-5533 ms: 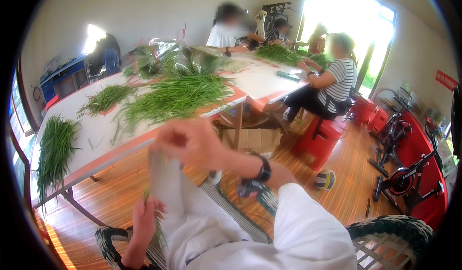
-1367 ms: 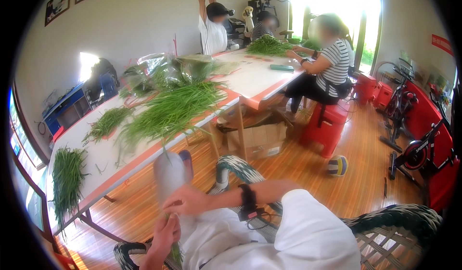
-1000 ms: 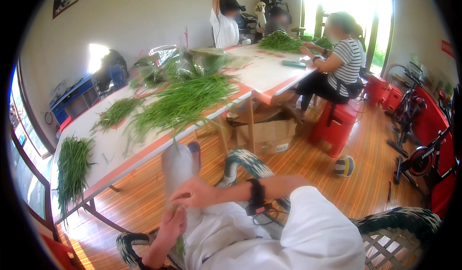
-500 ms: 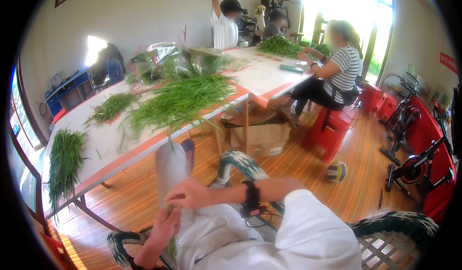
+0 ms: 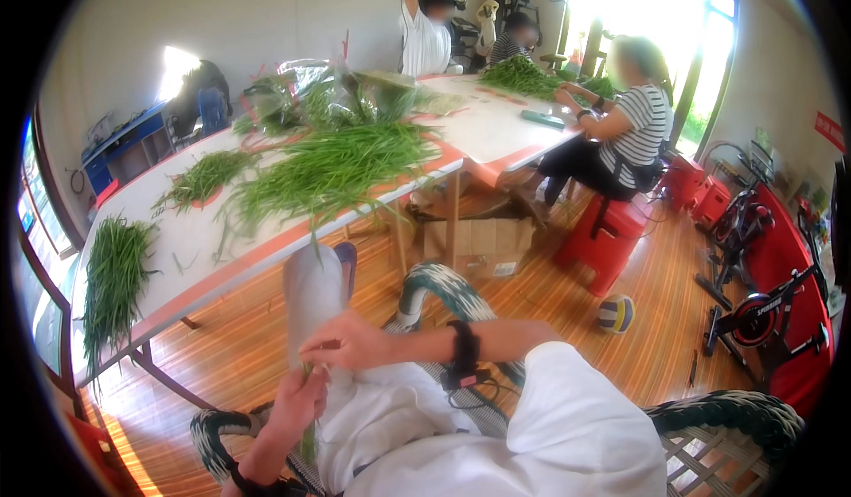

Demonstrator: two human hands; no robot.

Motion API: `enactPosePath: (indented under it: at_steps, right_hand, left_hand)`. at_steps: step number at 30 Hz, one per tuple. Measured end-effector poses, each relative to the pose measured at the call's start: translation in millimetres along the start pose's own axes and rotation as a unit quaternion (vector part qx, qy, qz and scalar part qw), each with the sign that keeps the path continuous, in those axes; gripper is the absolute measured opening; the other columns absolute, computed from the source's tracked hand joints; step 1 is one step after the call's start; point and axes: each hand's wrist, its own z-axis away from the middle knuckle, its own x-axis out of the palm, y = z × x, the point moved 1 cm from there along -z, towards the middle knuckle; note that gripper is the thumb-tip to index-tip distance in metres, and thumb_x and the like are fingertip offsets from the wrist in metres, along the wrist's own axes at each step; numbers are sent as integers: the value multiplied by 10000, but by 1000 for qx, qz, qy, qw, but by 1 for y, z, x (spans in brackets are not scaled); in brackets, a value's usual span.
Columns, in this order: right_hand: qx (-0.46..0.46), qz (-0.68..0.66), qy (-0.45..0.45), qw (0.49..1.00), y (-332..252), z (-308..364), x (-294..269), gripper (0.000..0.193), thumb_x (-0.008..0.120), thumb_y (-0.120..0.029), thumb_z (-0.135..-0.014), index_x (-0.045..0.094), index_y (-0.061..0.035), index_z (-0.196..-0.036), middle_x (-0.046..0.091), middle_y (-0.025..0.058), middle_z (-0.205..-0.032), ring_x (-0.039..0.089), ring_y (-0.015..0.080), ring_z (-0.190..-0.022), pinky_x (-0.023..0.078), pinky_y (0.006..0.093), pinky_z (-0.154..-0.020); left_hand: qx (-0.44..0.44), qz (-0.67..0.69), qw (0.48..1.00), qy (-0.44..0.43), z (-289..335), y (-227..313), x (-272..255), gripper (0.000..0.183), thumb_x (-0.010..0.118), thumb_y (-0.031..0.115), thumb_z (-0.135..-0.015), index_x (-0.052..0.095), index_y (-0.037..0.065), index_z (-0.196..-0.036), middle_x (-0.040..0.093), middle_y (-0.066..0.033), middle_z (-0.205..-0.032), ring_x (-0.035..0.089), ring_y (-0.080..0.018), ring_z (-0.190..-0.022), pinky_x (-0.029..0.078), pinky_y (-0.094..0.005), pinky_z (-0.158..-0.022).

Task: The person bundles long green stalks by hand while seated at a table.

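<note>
Over my lap, my left hand [image 5: 300, 399] is closed around a few thin green stalks [image 5: 308, 444], whose lower ends hang below the fist. Just above it, my right hand [image 5: 350, 341] has thumb and fingers pinched together near the top of the stalks. What that pinch holds is too small to make out. On the long table ahead lies a wide loose heap of the same kind of long green stalks [image 5: 341, 167]. A smaller pile [image 5: 208, 178] lies left of it, and a dense bundle [image 5: 115, 275] hangs over the table's left end.
Clear plastic bags [image 5: 355, 98] of greens stand behind the heap on the white table [image 5: 199, 262]. Beneath is an open cardboard box [image 5: 474, 247]. A person in stripes [image 5: 640, 129] sits on a red stool [image 5: 603, 242]. A ball [image 5: 617, 313] and exercise bikes [image 5: 762, 315] are at right.
My left hand has risen slightly toward the right one, and both remain closed. At the back, the person in white now has both arms raised overhead. The view has shifted a little.
</note>
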Motion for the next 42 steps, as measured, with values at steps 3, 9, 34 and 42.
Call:
enactPosePath:
  at_steps: [3, 9, 34, 42]
  right_hand:
    - [24, 14, -5, 1000, 0, -1, -1, 169, 666, -165, -813, 688, -28, -909, 676, 107, -766, 634, 186, -630, 486, 280, -598]
    - [39, 8, -6, 999, 4, -1, -5, 182, 656, -187, -832, 688, -43, -937, 677, 103, -762, 637, 180, -634, 485, 284, -598]
    - [62, 554, 84, 826, 145, -213, -150, 346, 684, -230, -749, 660, -55, -1047, 639, 176, -1039, 598, 331, -981, 468, 407, -867]
    - [145, 478, 62, 864, 114, -228, -156, 169, 654, -180, -784, 701, -69, -904, 668, 137, -929, 635, 292, -856, 504, 404, -763]
  left_hand:
    - [-1, 11, 1000, -1, 1, 2, 0, 210, 457, 233, -971, 497, 76, -838, 339, 77, -586, 309, -24, -438, 228, -204, -393]
    - [-3, -22, 1000, -10, -4, -1, 2, 240, 427, 271, -987, 467, 94, -830, 290, 70, -590, 283, -34, -437, 211, -199, -392]
    - [75, 2, 996, 56, -12, -4, 2, 242, 439, 231, -983, 480, 46, -834, 314, 58, -584, 290, -47, -461, 224, -236, -409]
    - [89, -37, 993, 71, -13, -11, -1, 261, 445, 260, -980, 490, 54, -827, 323, 63, -589, 310, -41, -478, 233, -226, -412]
